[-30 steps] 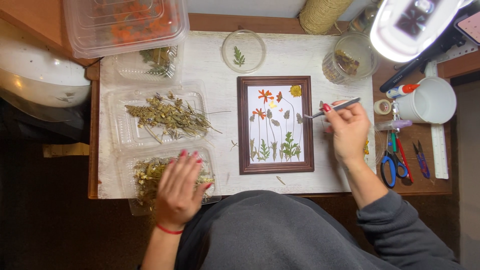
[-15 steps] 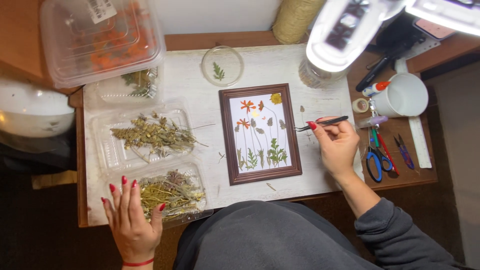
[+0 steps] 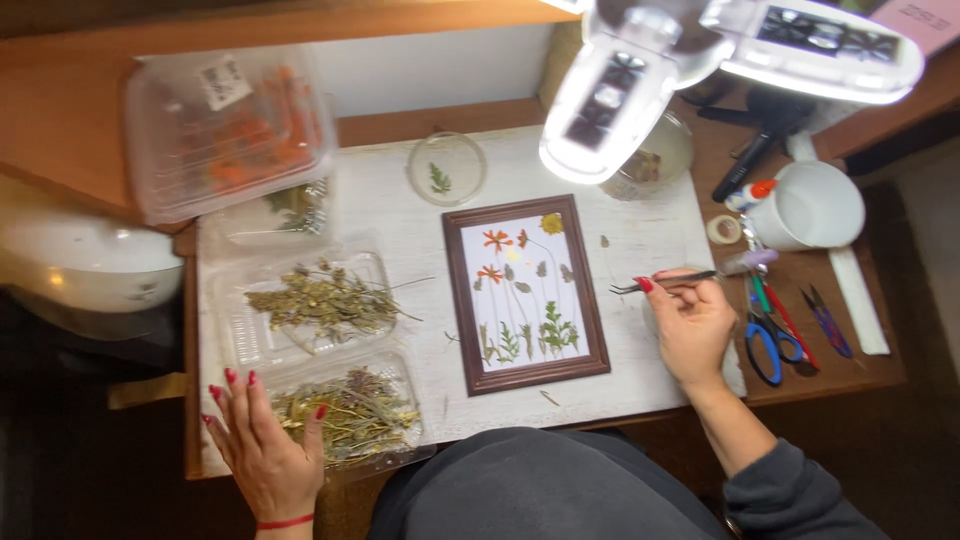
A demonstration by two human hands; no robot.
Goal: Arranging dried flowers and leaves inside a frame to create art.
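Note:
A brown picture frame [image 3: 455, 300] with pressed flowers and leaves on white paper lies in the middle of the white board. To its right, my right hand [image 3: 690, 325] grips dark tweezers [image 3: 662, 284] whose tips point left toward the frame. My left hand [image 3: 262, 448] rests with spread fingers at the near left corner, touching the edge of a clear plastic tray of dried green stems [image 3: 350, 415]. A second clear tray of dried plants [image 3: 310, 300] sits just beyond it.
A round glass dish holding a green sprig [image 3: 446, 170] stands behind the frame. A lidded clear box with orange petals [image 3: 225, 130] is at the back left. A lamp head [image 3: 620, 90] hangs overhead. A white mug [image 3: 810, 205], blue-handled scissors [image 3: 770, 340] and small snips [image 3: 825, 320] lie right.
The camera view has shifted and tilted. My left hand slid off the near tray to its left edge. My right hand with the tweezers drew away to the right of the frame.

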